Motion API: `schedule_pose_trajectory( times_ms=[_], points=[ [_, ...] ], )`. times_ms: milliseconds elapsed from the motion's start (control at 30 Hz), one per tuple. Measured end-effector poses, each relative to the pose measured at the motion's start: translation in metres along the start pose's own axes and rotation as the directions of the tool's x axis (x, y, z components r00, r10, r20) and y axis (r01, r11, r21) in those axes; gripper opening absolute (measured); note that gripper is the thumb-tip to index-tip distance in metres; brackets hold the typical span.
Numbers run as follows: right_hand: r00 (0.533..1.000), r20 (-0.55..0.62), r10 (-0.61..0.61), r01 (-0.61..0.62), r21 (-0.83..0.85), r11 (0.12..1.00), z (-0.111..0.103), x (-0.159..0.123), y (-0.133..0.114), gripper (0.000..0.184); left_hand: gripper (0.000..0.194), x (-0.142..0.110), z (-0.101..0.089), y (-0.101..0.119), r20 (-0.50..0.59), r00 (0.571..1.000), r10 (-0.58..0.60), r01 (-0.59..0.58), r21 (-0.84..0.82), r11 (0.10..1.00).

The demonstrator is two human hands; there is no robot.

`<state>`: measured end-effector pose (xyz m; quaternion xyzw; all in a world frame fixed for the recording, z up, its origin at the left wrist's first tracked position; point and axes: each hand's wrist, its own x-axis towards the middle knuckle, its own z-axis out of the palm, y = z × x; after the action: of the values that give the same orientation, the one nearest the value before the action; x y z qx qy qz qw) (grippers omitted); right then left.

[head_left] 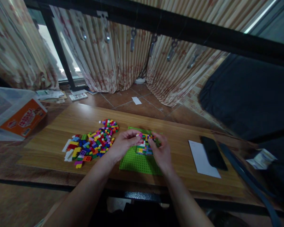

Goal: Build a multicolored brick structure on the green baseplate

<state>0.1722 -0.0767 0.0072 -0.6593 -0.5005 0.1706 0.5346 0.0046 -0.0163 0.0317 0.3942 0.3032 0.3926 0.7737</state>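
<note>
Wooden board [178,148]: loose bricks [97,142], green baseplate [139,164], white sheet [201,160], phone [213,152].

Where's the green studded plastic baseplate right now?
The green studded plastic baseplate lies just below the head view's centre on the brown wood-grain board, right of the loose multicoloured brick pile and beneath the small multicoloured brick build.

Loose bricks [98,143] left of baseplate [138,164], phone [214,153] overlapping paper [201,159] at right

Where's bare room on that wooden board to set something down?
On the wooden board, bare wood shows between the right hand and the white paper, and between the brick pile and the plastic box. It is crowded over the green baseplate, where the left hand and right hand flank the brick build, and the phone overlaps the paper.
</note>
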Motion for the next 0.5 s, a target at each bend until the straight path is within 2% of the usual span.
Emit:
schedule_pose_trajectory(
  times_ms=[133, 267, 500],
  points=[
    [0.996, 0.057, -0.073, 0.068, 0.088, 0.994, -0.003, -0.001, -0.017, 0.021, 0.033, 0.001, 0.001, -0.001, 0.050, 0.999, -0.001, 0.001, 0.001, 1.000],
    [0.991, 0.105, -0.083, 0.069, 0.127, 0.989, 0.000, -0.001, -0.022, 0.014, 0.031, 0.001, 0.002, -0.005, 0.113, 0.994, 0.013, -0.015, 0.021, 1.000],
    [0.991, 0.122, -0.049, 0.021, 0.216, 0.976, 0.000, -0.001, -0.025, 0.013, 0.030, 0.000, 0.003, -0.008, 0.121, 0.993, 0.009, -0.016, 0.062, 0.998]
  ],
)
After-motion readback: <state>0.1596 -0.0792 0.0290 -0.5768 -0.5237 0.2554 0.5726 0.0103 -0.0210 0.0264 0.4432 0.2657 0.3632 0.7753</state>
